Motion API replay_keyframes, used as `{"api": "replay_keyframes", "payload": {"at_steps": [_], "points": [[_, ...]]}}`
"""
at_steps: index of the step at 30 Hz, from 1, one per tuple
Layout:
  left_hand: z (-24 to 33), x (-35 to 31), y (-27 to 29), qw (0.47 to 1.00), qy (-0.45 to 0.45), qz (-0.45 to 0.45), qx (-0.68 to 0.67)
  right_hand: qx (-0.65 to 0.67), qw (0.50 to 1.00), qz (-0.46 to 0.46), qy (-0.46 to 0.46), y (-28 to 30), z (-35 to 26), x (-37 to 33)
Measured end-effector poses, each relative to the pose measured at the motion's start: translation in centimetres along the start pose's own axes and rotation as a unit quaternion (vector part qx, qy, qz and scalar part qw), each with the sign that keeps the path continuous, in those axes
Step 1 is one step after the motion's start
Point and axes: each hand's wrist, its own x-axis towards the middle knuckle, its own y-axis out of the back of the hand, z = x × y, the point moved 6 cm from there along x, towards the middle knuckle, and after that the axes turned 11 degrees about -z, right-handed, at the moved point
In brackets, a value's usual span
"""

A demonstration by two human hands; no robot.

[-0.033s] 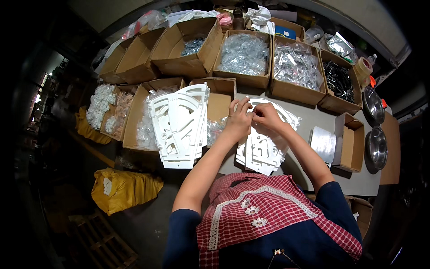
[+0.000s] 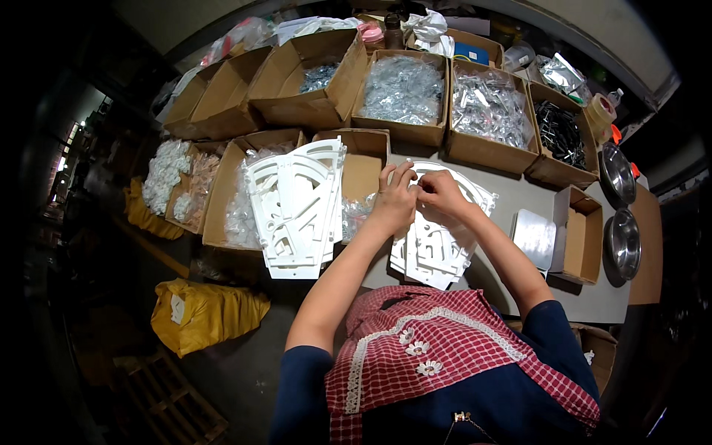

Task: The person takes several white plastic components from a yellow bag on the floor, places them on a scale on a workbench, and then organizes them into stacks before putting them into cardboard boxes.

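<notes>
A stack of white fan-shaped plastic frames (image 2: 434, 263) lies on the table in front of me. Over its upper part, my left hand (image 2: 395, 200) and my right hand (image 2: 443, 194) meet with fingertips nearly touching. Both hands are closed, fingers bent and pinched together. Whatever sits between the fingertips is too small or too hidden to name. To the left, a second pile of similar white plastic frames (image 2: 297, 261) rests partly over open cardboard boxes.
Boxes of bagged metal hardware (image 2: 404, 89), clear-bagged parts (image 2: 489, 111) and black parts (image 2: 561, 133) line the back. At right are a silver square tray (image 2: 534, 239), a small cardboard box (image 2: 582, 245) and a steel bowl (image 2: 625, 243). A yellow sack (image 2: 211, 315) sits lower left.
</notes>
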Motion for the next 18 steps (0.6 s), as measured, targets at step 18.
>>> {"api": "replay_keyframes", "payload": {"at_steps": [18], "points": [[-0.5,-0.8,0.5,0.999,0.034,0.001,-0.003,0.073,0.996,0.014,-0.049,-0.8,0.5,0.0]]}}
